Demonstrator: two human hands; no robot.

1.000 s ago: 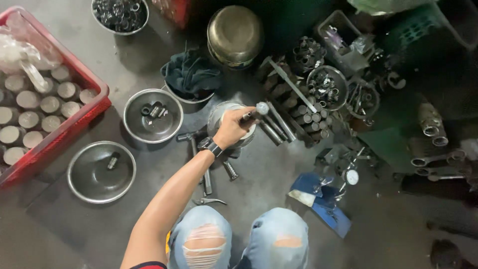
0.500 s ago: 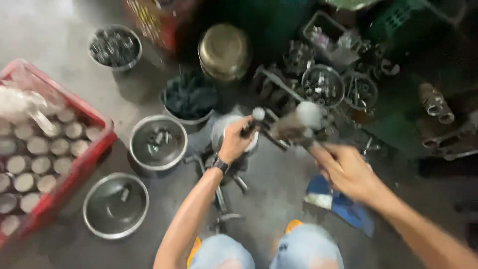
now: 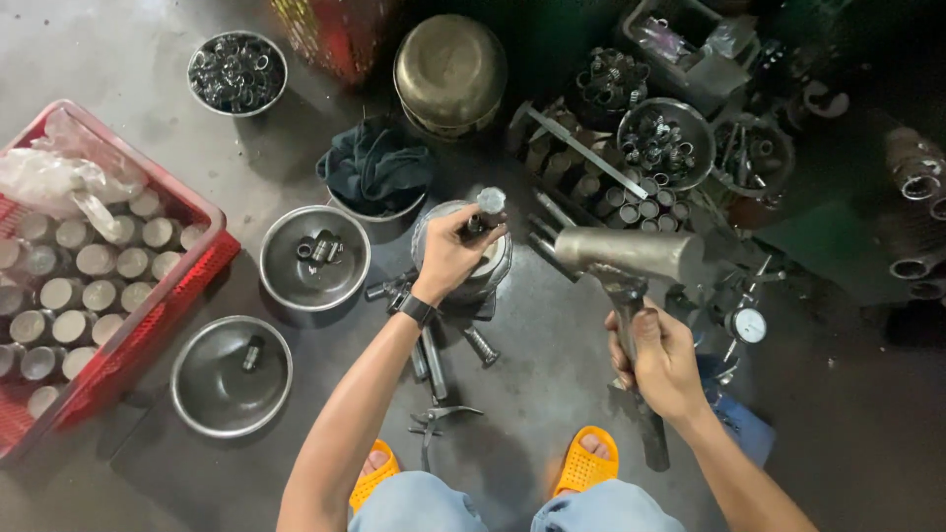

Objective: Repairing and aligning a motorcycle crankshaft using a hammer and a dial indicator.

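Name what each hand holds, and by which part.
The left hand holds a short metal rod by its lower shaft. The right hand holds a heavy hammer by mid-handle.

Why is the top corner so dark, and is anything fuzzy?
Head view: light falls on the floor at left; the upper right is in shadow. The hammer head looks slightly smeared, and the bowls catch soft glare. Left hand and right hand look sharp.
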